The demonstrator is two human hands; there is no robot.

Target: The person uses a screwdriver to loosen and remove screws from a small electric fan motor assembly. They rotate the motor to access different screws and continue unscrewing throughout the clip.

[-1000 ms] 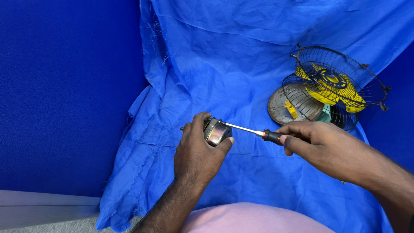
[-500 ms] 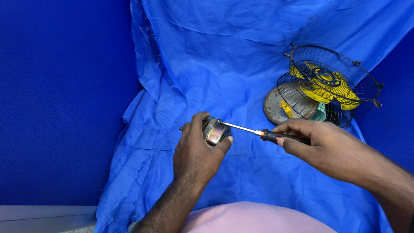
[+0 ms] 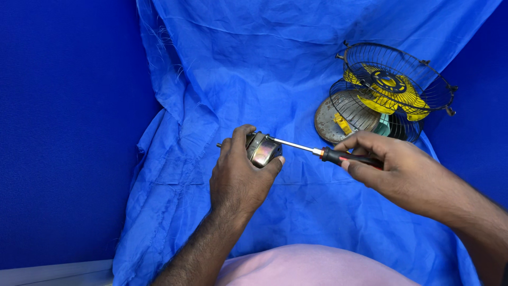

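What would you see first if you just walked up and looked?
Probably the yellow fan in its wire cage, lying at the upper right on the blue cloth. Then, in the middle, the left hand gripping a small metal motor, while the right hand points a screwdriver at it.

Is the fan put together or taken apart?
Taken apart: wire guards and yellow blade lie loose beside the base on the cloth.
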